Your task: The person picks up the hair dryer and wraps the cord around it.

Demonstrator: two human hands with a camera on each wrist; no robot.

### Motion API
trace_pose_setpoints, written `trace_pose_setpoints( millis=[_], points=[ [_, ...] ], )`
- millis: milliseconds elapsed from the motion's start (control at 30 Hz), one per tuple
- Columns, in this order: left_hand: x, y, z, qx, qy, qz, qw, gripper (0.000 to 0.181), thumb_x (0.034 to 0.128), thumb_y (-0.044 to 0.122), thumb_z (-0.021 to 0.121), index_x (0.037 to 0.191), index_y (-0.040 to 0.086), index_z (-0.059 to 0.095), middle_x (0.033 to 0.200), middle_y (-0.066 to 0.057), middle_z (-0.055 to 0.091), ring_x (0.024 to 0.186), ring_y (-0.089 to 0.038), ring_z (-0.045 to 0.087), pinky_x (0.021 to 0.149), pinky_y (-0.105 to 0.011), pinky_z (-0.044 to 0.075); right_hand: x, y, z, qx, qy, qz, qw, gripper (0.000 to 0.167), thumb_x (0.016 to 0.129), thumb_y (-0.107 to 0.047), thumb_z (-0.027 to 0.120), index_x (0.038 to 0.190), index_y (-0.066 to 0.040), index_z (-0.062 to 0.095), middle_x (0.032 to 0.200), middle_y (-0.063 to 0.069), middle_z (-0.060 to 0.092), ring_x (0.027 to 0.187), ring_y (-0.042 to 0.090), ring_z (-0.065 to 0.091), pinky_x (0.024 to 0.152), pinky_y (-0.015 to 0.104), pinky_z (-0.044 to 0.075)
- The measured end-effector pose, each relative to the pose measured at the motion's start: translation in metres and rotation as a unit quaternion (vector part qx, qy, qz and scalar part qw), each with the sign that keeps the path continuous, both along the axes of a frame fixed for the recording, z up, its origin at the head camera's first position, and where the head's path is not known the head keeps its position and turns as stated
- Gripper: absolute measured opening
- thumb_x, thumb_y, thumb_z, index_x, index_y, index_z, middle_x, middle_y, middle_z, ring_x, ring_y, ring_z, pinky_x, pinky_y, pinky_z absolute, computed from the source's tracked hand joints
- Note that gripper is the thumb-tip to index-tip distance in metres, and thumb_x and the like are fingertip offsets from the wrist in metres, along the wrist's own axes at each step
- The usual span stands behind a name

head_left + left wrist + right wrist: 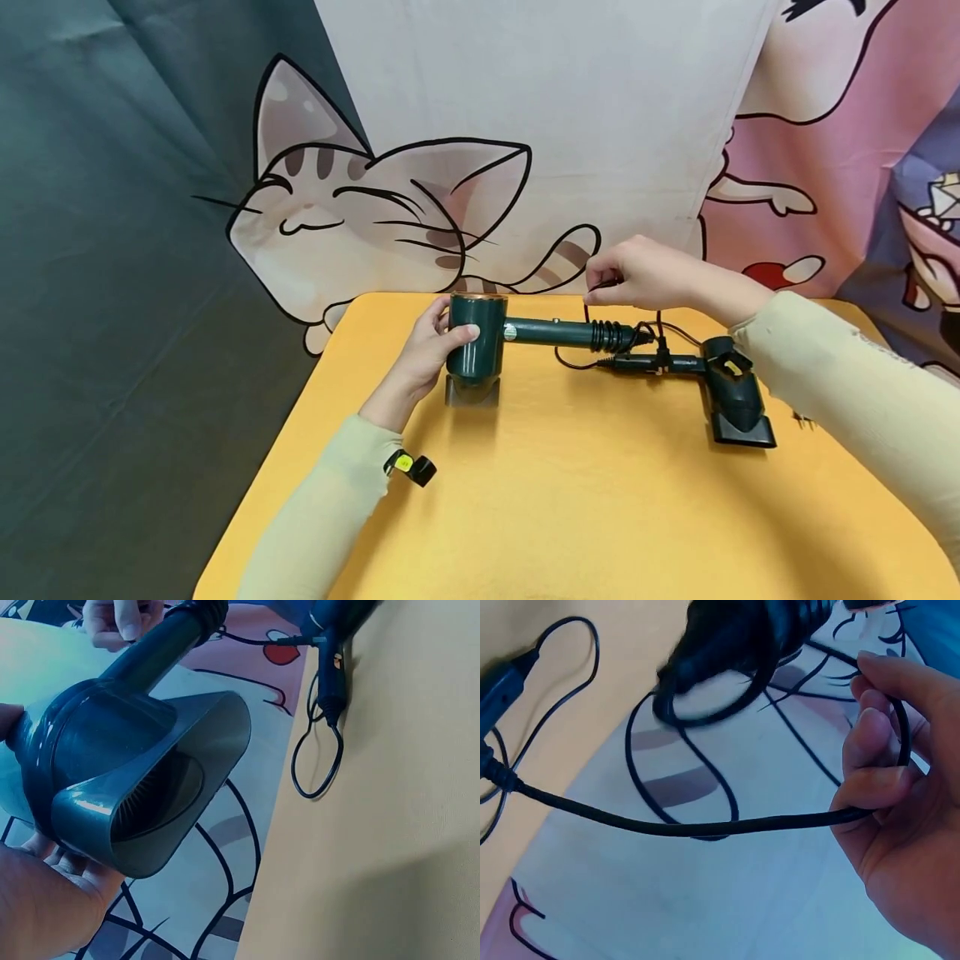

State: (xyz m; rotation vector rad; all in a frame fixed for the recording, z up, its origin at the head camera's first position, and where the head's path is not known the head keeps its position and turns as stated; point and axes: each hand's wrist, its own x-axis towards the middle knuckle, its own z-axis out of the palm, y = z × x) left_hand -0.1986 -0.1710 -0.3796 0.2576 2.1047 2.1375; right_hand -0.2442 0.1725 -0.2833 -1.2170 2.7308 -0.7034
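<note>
A dark green hair dryer (483, 354) with a flat nozzle (472, 393) is in my left hand (422, 358), held round its barrel with the thumb on the near side. The left wrist view looks into the nozzle opening (161, 799). The handle (551, 332) points right, with black cord (607, 336) wound round its end. Above that end my right hand (636, 273) grips a length of cord; in the right wrist view the cord (705, 827) runs through its curled fingers (877, 787). Further right, a second, darker hair dryer (735, 396) lies on the table.
The yellow table (570, 500) has its back edge just behind the dryers, against a cloth (555, 108) printed with cartoon cats. The second dryer's handle (682, 364) lies close to the wound cord. Plug prongs (802, 419) show beside the right sleeve.
</note>
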Motion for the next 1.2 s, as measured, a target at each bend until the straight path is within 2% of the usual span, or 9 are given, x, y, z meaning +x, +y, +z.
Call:
trace_pose_setpoints(
  millis=[67,167,333,467,533,733,833,1000,1200],
  points=[
    [-0.001,0.001,-0.001,0.005,0.003,0.014,0.9999,0.057,0.0904,0.012,0.070,0.142,0.006,0.048,0.133,-0.021,0.064,0.106,-0.023,0.068,0.092,-0.036,0.056,0.003,-0.002,-0.001,-0.006,0.010,0.003,0.9999,0.023,0.099,-0.016,0.078,0.080,-0.021,0.064,0.063,-0.010,0.048,0.057,0.005,0.039,0.058,0.026,0.034],
    [0.000,0.002,-0.001,0.018,0.002,0.041,0.9990,0.055,0.0902,0.012,0.071,0.141,0.006,0.049,0.132,-0.021,0.065,0.103,-0.023,0.069,0.089,-0.035,0.058,0.010,-0.004,-0.003,-0.025,0.002,-0.002,0.9997,0.019,0.101,-0.017,0.076,0.084,-0.019,0.067,0.068,-0.009,0.057,0.059,0.007,0.047,0.059,0.026,0.041],
    [0.000,0.007,0.000,0.038,0.007,0.096,0.9946,0.057,0.0905,0.012,0.072,0.142,0.006,0.049,0.131,-0.020,0.065,0.102,-0.024,0.069,0.088,-0.036,0.059,0.025,-0.007,-0.011,-0.074,-0.070,-0.026,0.9945,0.012,0.104,-0.023,0.072,0.104,-0.011,0.072,0.078,-0.003,0.068,0.064,0.013,0.065,0.063,0.028,0.055],
    [0.000,0.011,0.003,0.055,0.010,0.136,0.9892,0.053,0.0911,0.011,0.073,0.140,0.007,0.052,0.130,-0.019,0.065,0.105,-0.027,0.068,0.091,-0.039,0.058,0.035,-0.010,-0.024,-0.121,-0.123,-0.039,0.9842,0.029,0.106,-0.021,0.069,0.128,-0.002,0.067,0.089,-0.002,0.074,0.079,0.014,0.074,0.076,0.031,0.061],
    [0.001,0.013,0.004,0.065,0.008,0.147,0.9870,0.052,0.0913,0.010,0.072,0.139,0.008,0.053,0.129,-0.018,0.065,0.107,-0.028,0.067,0.092,-0.040,0.058,0.037,-0.012,-0.034,-0.149,-0.136,-0.045,0.9784,0.033,0.107,-0.018,0.066,0.133,0.001,0.064,0.091,0.000,0.076,0.084,0.014,0.075,0.080,0.032,0.061],
    [0.001,0.015,0.006,0.116,-0.002,0.157,0.9808,0.052,0.0924,0.010,0.071,0.140,0.007,0.051,0.129,-0.017,0.064,0.108,-0.026,0.066,0.091,-0.034,0.059,0.042,-0.015,-0.064,-0.247,-0.179,-0.057,0.9506,0.028,0.111,-0.011,0.058,0.134,0.004,0.061,0.100,0.010,0.078,0.095,0.020,0.077,0.090,0.028,0.061],
    [0.002,0.015,0.009,0.138,-0.004,0.159,0.9777,0.055,0.0922,0.012,0.069,0.144,0.005,0.050,0.131,-0.018,0.063,0.108,-0.024,0.067,0.089,-0.031,0.059,0.044,-0.017,-0.075,-0.272,-0.193,-0.061,0.9408,0.025,0.113,-0.013,0.054,0.130,0.003,0.063,0.102,0.011,0.078,0.099,0.018,0.076,0.093,0.025,0.059],
    [0.004,0.014,0.015,0.151,-0.023,0.152,0.9765,0.062,0.0935,0.015,0.067,0.150,0.004,0.045,0.136,-0.022,0.059,0.112,-0.027,0.065,0.092,-0.033,0.058,0.045,-0.018,-0.090,-0.292,-0.190,-0.060,0.9354,0.026,0.114,-0.014,0.050,0.125,0.003,0.067,0.104,0.010,0.079,0.105,0.018,0.075,0.096,0.023,0.057],
    [0.008,0.012,0.021,0.171,-0.042,0.137,0.9748,0.064,0.0942,0.016,0.065,0.153,0.005,0.041,0.142,-0.019,0.053,0.119,-0.028,0.059,0.095,-0.034,0.056,0.046,-0.014,-0.106,-0.294,-0.190,-0.052,0.9355,0.029,0.115,-0.015,0.049,0.125,0.002,0.070,0.109,0.007,0.078,0.110,0.023,0.075,0.099,0.024,0.056]
  ],
)
